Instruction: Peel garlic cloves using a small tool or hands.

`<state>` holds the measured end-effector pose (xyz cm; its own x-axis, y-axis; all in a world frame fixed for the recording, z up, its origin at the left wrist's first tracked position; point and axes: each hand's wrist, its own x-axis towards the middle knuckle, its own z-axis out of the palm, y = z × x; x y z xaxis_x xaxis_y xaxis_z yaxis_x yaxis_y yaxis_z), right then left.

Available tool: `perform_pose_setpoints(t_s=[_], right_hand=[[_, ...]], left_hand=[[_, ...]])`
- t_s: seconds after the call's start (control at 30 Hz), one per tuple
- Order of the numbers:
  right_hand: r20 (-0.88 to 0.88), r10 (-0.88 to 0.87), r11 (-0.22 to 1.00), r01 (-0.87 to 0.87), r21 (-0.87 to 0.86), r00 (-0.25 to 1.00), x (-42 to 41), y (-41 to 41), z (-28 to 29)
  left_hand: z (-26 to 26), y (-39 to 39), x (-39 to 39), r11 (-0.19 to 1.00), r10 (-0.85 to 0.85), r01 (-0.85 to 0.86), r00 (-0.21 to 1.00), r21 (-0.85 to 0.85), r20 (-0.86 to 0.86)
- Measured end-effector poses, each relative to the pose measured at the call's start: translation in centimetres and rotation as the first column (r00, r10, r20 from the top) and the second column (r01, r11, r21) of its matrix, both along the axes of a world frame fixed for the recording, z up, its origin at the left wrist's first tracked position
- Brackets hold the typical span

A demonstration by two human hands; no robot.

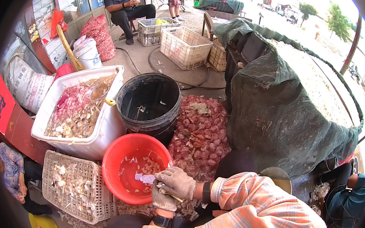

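My left hand, in a knitted work glove, is closed around a garlic bulb whose dry stem sticks out below. My right hand, also gloved, lies over it; its fingers cover most of the bulb. A pale purple strip or handle shows just beyond the fingers; what it belongs to is hidden. Both hands are at the near right rim of a red plastic basin, which holds peeled garlic cloves and bits of skin.
A white plastic crate with garlic scraps lies left. Behind stand a white tub of wet garlic and a black bucket. Red scissors rest on a netted garlic sack. Green netting rises right. Other people are nearby.
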<state>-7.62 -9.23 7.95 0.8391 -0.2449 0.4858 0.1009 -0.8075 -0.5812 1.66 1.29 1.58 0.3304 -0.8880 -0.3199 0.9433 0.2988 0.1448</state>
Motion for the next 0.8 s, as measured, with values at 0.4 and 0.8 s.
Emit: perform_pose_setpoints(t_s=[0.4,0.8], right_hand=[[0.027,-0.035,0.995,0.037,-0.096,0.999,-0.2,-0.4,0.1],[0.051,0.000,0.997,-0.004,0.076,0.999,-0.2,-0.7,-1.7]], left_hand=[[0.4,-0.1,-0.1,0.939,-0.102,0.075,0.993,-0.336,-0.064],[2.5,-0.5,-1.1,0.996,0.030,-0.023,0.996,-0.083,0.086]])
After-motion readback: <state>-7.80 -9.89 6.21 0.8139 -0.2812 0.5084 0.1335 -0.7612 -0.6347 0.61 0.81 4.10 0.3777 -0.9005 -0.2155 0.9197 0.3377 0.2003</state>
